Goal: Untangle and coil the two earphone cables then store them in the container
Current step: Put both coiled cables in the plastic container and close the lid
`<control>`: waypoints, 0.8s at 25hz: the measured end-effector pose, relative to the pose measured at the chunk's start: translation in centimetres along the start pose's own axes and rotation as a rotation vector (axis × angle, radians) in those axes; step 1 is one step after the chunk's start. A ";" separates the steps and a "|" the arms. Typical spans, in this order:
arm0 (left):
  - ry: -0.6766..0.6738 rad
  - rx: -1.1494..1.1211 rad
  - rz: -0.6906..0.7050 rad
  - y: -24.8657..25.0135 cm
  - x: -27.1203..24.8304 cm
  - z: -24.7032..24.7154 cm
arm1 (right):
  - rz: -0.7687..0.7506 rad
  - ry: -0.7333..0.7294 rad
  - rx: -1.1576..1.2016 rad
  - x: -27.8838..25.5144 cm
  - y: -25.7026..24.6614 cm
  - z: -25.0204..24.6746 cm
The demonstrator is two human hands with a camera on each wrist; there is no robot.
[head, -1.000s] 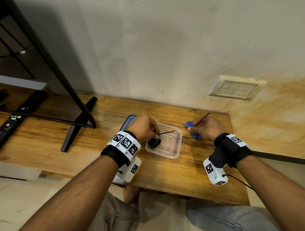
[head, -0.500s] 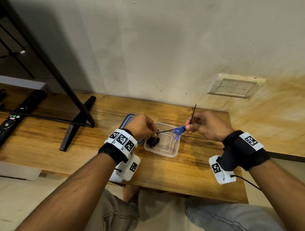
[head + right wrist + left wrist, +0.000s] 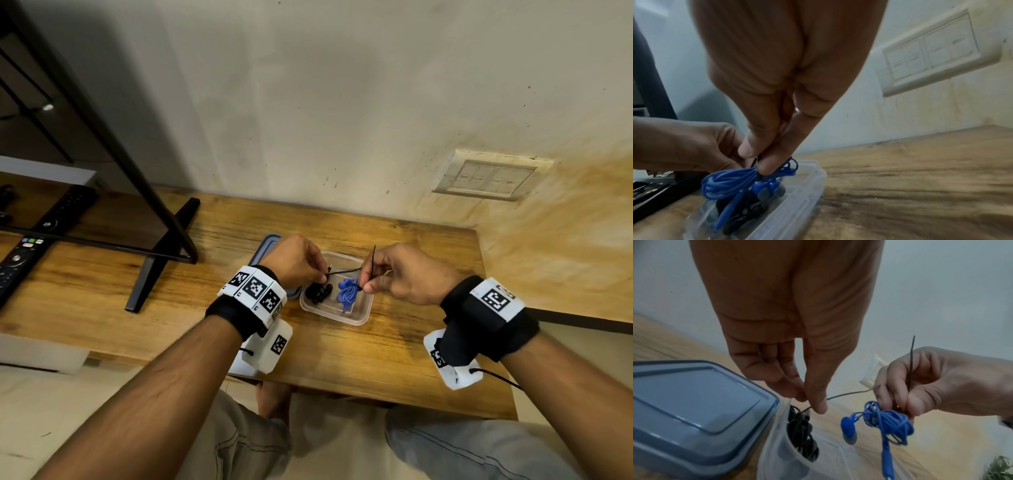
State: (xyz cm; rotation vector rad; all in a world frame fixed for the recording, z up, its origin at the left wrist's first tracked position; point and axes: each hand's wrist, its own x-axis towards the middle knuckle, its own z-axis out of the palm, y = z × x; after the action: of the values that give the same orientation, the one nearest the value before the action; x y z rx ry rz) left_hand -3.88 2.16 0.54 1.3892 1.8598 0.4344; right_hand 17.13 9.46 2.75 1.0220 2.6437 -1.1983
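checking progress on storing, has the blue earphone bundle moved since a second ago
Yes. The blue earphone bundle was on the table right of the clear container; now it hangs over the container's inside, pinched by the right hand, beside the black earphones.

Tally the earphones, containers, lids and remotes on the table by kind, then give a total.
Blue earphones: 1
Black earphones: 1
Clear container: 1
Blue-grey lid: 1
Black remotes: 2
Total: 6
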 end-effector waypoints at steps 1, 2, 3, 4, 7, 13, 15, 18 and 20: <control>-0.001 -0.001 0.000 0.0 0.0 0.0 | 0.003 0.004 -0.053 0.1 0.0 0.2; -0.003 -0.002 -0.001 0.0 0.0 0.0 | 0.011 0.006 -0.098 0.3 0.0 0.5; -0.006 -0.004 -0.004 0.0 0.0 0.0 | 0.025 0.005 -0.123 0.6 0.1 0.8; -0.010 -0.006 -0.007 -0.1 0.0 0.0 | 0.044 0.007 -0.119 0.8 0.3 1.0; -0.016 -0.012 -0.016 -0.3 0.1 -0.1 | 0.107 0.035 0.095 1.2 0.6 1.2; -0.006 0.017 -0.046 -0.3 0.1 0.0 | 0.103 0.003 0.381 1.1 0.4 1.2; 0.001 0.011 -0.064 -0.4 0.2 -0.1 | 0.117 -0.025 0.371 1.2 0.5 1.4; -0.005 0.010 -0.080 -0.5 0.3 -0.1 | 0.136 -0.004 0.225 1.5 0.5 1.9; 0.003 0.014 -0.074 -0.6 0.3 -0.1 | 0.132 0.021 0.076 1.7 0.3 2.5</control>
State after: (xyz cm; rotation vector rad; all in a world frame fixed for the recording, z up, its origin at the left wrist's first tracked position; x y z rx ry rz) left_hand -4.35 2.23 0.12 1.3247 1.9129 0.3871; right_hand 15.43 8.84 0.33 1.2063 2.5181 -1.2744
